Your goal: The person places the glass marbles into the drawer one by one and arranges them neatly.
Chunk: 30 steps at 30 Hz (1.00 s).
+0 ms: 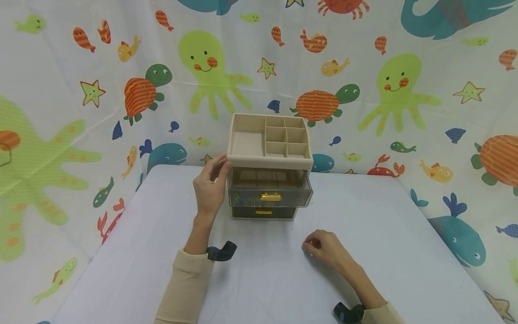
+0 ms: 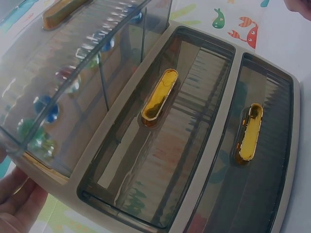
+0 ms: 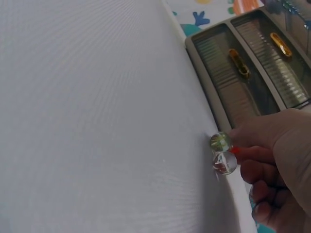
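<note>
A cream desktop drawer organizer [image 1: 269,163] stands upright with its see-through top drawer [image 1: 270,198] pulled out. Several coloured marbles [image 2: 46,108] lie inside that drawer in the left wrist view. My left hand [image 1: 211,186] holds the organizer's upper left side, its thumb near the front edge. To the right and nearer me, my right hand [image 1: 328,249] is low over the table, apart from the organizer. Its fingertips pinch two glass marbles, a greenish marble [image 3: 221,141] and a clear marble [image 3: 225,163]; a bit of red shows beside them.
The white-covered table [image 1: 364,216] surrounds the organizer. Open compartments [image 1: 247,143] divide the organizer's top. Two lower drawers with gold handles [image 2: 159,97] are closed. Behind hangs a curtain [image 1: 251,40] printed with sea animals.
</note>
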Motion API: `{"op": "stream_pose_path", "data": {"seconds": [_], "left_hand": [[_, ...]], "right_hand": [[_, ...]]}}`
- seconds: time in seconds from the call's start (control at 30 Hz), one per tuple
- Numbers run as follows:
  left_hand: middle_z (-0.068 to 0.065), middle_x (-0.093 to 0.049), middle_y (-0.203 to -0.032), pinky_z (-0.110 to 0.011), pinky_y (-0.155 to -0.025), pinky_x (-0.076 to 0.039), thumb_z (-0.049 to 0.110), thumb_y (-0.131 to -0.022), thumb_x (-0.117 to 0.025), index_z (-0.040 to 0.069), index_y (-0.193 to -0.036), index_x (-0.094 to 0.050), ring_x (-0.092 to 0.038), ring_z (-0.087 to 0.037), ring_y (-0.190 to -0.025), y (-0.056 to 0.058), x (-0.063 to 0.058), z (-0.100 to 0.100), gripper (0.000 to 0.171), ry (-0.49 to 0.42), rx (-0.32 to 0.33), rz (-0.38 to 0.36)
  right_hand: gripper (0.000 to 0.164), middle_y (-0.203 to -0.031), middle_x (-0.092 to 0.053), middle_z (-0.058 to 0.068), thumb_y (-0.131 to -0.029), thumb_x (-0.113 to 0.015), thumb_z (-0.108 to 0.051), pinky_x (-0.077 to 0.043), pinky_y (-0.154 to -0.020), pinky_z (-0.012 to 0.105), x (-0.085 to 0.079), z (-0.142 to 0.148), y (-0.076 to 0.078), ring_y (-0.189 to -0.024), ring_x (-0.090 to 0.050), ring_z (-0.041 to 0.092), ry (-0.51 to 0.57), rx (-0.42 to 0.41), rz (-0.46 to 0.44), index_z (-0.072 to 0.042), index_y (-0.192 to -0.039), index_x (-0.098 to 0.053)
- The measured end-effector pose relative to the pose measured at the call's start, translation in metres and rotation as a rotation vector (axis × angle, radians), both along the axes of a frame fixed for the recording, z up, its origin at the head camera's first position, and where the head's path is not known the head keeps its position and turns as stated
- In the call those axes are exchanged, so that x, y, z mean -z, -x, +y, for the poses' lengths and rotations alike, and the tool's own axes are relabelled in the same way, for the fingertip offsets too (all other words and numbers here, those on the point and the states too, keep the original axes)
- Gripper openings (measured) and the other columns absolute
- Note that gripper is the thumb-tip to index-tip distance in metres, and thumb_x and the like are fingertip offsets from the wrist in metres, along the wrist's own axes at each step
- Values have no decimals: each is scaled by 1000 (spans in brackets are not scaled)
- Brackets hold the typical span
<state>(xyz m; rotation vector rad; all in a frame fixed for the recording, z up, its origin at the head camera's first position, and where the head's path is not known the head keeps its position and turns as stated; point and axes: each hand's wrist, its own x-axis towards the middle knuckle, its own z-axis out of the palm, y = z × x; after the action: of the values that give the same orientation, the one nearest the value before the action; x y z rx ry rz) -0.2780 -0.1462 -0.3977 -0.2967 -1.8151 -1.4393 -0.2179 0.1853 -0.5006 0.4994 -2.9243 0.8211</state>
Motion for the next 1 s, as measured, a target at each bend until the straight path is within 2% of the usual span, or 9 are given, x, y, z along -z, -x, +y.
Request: {"op": "stream_pose_path", "data": {"seconds": [0.27,0.43,0.6,1.0], "left_hand": [[-12,-74,-117,-31,-91,-60,22,-98,-67,9,-128,-66,-73,-24,-103,-1,0,0,33,3,-1,-9],[-12,-74,-118,-39,-92,-60,22,-98,-66,9,-128,-66,-73,-25,-103,-1,1,0,33,3,-2,-18],[-11,-74,-119,-41,-92,-60,22,-98,-66,10,-129,-66,-73,-25,-103,-1,1,0,33,3,-4,-21],[-13,-74,-118,-44,-92,-60,24,-98,-66,8,-128,-66,-73,-26,-103,-2,0,0,33,4,-8,-27]], "right_hand": [[5,-72,-57,-9,-85,-78,-13,-44,-58,18,-6,4,-1,-68,-48,3,39,2,46,-13,-90,-75],[6,-74,-57,-9,-88,-77,-15,-45,-60,17,-13,6,-2,-71,-49,5,40,2,57,-14,-93,-75],[7,-74,-56,-8,-88,-77,-16,-45,-60,17,-22,7,-4,-73,-49,7,47,14,88,-15,-95,-75],[10,-73,-55,-11,-84,-79,-13,-46,-61,17,-34,8,-8,-72,-49,5,78,-25,249,-14,-92,-73]]}}
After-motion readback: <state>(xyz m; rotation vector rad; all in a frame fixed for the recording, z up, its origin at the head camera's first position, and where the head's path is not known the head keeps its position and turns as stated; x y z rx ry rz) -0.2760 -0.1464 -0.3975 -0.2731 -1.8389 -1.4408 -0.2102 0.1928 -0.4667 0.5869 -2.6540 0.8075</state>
